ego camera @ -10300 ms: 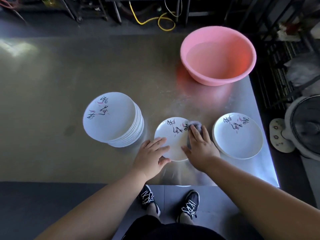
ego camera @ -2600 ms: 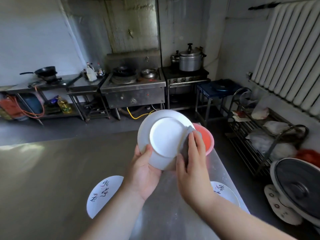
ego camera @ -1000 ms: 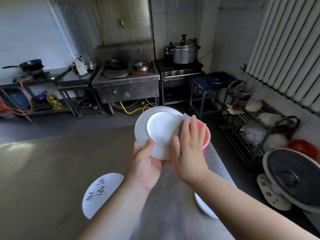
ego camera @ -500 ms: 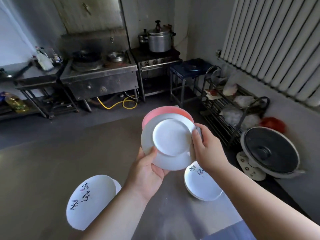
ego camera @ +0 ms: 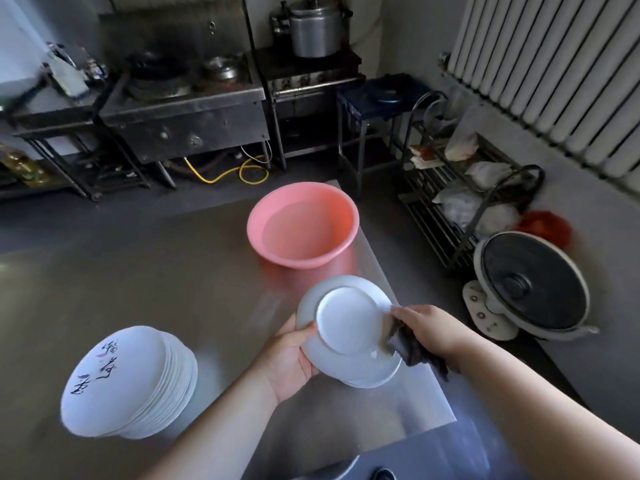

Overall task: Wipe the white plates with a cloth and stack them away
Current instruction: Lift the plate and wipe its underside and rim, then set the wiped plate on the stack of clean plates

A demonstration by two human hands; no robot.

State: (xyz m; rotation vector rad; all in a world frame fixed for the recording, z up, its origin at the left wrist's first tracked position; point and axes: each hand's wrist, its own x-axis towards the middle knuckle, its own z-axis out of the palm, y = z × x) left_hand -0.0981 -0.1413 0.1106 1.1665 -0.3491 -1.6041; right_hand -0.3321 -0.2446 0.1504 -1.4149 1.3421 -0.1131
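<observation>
White plate (ego camera: 346, 320) is bottom-up in the left hand (ego camera: 287, 358), which grips its left edge. The right hand (ego camera: 433, 329) holds a dark cloth (ego camera: 410, 349) at the plate's right edge. Another plate (ego camera: 370, 383) lies just under them. A stack (ego camera: 117, 379) stands left of the hands and a pink basin (ego camera: 343, 209) sits past them, on the metal table (ego camera: 173, 271).

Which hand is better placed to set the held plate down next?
Left, likely. The left hand grips the upturned plate by its rim, while the right hand is occupied holding the dark cloth at the plate's right edge.
</observation>
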